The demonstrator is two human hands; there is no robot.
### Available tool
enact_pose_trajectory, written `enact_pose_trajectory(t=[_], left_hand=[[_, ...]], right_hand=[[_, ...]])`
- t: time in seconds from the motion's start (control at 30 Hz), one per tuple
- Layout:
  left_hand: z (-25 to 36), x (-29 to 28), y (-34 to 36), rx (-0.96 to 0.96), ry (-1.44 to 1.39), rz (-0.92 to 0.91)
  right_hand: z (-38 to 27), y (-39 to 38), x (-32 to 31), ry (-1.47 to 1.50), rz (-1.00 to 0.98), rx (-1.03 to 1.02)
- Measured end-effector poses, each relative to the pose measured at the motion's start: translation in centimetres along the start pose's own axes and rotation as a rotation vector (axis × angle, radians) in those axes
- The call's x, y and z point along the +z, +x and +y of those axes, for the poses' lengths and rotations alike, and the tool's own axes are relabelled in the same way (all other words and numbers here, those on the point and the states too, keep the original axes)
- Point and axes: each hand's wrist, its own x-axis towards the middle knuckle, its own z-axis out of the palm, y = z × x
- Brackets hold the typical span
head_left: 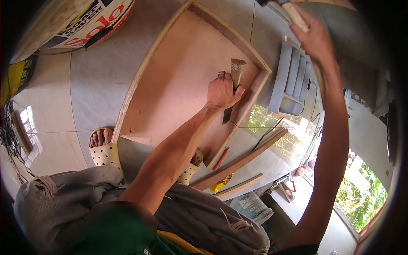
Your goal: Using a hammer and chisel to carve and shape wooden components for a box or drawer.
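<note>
My left hand (222,91) is closed round a chisel (238,64) with a worn, splayed handle top. Its dark blade points down to the right-hand inner edge of a shallow wooden box (161,63), which lies on the floor with a pale pinkish bottom. My right hand (314,40) is raised at the upper right, closed on the light wooden handle of a hammer (296,16), whose dark head is partly cut off by the top of the picture.
A grey compartment tray (289,78) lies right of the box. Wooden strips (240,159) and a red pencil-like item (220,158) lie nearer me. A large white bucket (85,21) and tangled cables (12,127) are at left. My sandalled feet (104,151) rest against the box's near side.
</note>
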Motion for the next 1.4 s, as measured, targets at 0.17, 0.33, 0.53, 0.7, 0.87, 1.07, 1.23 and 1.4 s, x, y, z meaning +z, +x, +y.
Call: enact_pose_trajectory(t=[0.17, 0.33, 0.53, 0.7, 0.87, 1.07, 1.23, 1.4], left_hand=[[0.5, 0.0, -0.3, -0.029, 0.027, -0.055], [0.9, -0.2, -0.3, -0.023, 0.014, -0.062], [1.0, -0.1, -0.2, -0.013, 0.063, -0.061], [0.7, 0.2, -0.7, -0.023, -0.002, -0.076], [1.0, -0.5, -0.3, -0.038, 0.096, -0.114], [1.6, -0.6, 1.2, 0.087, 0.213, -0.262], [2.4, -0.5, 1.4, 0.152, 0.284, -0.295], [1.5, -0.6, 1.3, 0.140, 0.263, -0.256]], right_hand=[[4.0, -2.4, 6.7, -0.256, -0.206, -0.621], [1.5, -0.4, 3.0, -0.175, -0.123, -0.263], [1.6, -0.8, 3.1, -0.010, -0.105, -0.021], [5.2, 0.1, 7.6, -0.359, -0.058, -0.766], [2.2, 1.2, 2.7, -0.226, -0.005, -0.324], [5.7, -0.7, 4.8, -0.134, 0.092, -0.154], [8.8, -2.4, 6.2, -0.119, 0.089, -0.492], [5.9, -1.4, 1.5, 0.015, 0.083, 0.022]])
